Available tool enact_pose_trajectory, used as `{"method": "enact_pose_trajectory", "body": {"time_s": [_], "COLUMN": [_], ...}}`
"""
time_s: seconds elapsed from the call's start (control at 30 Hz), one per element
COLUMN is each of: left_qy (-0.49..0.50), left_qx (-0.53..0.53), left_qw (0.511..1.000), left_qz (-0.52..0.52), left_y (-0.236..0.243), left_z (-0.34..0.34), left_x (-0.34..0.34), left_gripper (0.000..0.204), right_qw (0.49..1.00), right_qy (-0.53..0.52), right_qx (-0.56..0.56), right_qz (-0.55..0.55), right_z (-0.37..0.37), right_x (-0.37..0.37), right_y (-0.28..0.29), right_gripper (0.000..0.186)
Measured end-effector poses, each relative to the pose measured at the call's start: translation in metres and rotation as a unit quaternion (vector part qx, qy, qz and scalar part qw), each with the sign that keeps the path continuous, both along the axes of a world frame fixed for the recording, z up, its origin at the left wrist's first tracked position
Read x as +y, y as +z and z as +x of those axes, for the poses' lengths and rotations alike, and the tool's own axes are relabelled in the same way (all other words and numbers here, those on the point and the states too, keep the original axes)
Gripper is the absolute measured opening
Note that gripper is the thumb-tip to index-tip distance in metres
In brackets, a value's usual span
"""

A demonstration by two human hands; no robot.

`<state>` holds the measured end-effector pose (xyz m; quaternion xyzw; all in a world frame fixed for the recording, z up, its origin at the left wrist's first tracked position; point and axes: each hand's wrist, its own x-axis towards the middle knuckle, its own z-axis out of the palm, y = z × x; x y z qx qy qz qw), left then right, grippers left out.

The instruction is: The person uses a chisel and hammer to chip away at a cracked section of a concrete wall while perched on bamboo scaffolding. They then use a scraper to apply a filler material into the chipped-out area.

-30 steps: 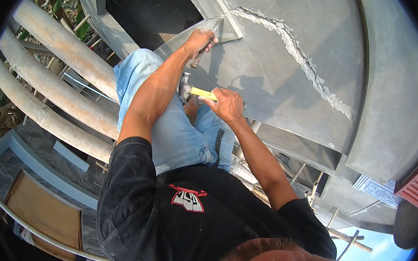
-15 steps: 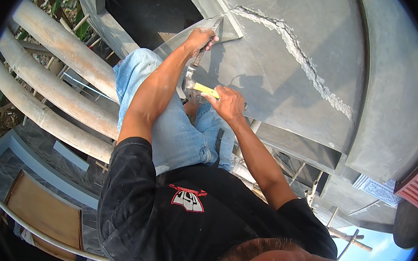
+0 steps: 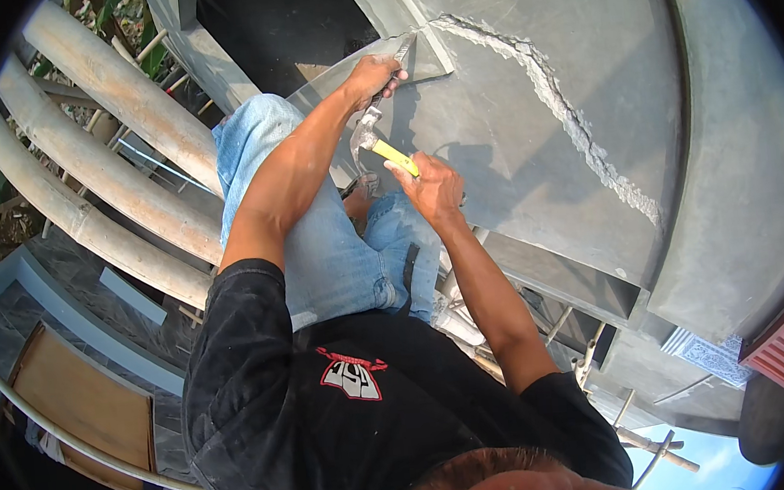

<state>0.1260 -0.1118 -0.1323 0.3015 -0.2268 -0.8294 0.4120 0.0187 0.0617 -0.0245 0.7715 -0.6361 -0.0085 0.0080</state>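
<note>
My left hand [image 3: 374,81] is closed around a ribbed steel chisel [image 3: 403,51]. The chisel's far tip meets the grey cement wall [image 3: 495,145] where a chipped groove [image 3: 550,85] starts, beside the corner of a dark opening. A claw hammer [image 3: 386,151] with a yellow handle is gripped in my right hand [image 3: 435,189], below and to the right of the left one. Its metal head is at the chisel's near end, just under my left hand; whether they touch I cannot tell. Rough, pale broken cement lines the groove, which runs down to the right.
Thick bamboo poles [image 3: 119,165] run along my left side. The dark opening [image 3: 292,22] lies ahead, next to a pale ledge [image 3: 441,52]. Below the wall is a recessed ledge [image 3: 560,273] with thinner poles under it. A brown panel [image 3: 82,398] stands low at left.
The hammer has moved up and slightly right, bringing its head nearer the chisel's end. My left hand and the chisel have barely shifted.
</note>
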Motion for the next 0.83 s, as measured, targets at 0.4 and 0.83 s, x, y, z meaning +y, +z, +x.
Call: {"method": "enact_pose_trajectory", "body": {"time_s": [0.4, 0.83], "left_qy": [0.001, -0.008], "left_qx": [0.010, 0.033], "left_qw": [1.000, 0.999], "left_qz": [0.017, 0.016], "left_y": [-0.004, -0.008], "left_z": [-0.001, 0.001], "left_x": [0.003, 0.001], "left_gripper": [0.014, 0.015], "right_qw": [0.999, 0.999], "right_qy": [0.023, -0.030], "right_qx": [0.003, -0.008], "right_qz": [0.024, 0.022], "right_z": [-0.002, 0.003], "right_x": [0.015, 0.015], "right_y": [-0.015, -0.011], "right_gripper": [0.044, 0.045]}}
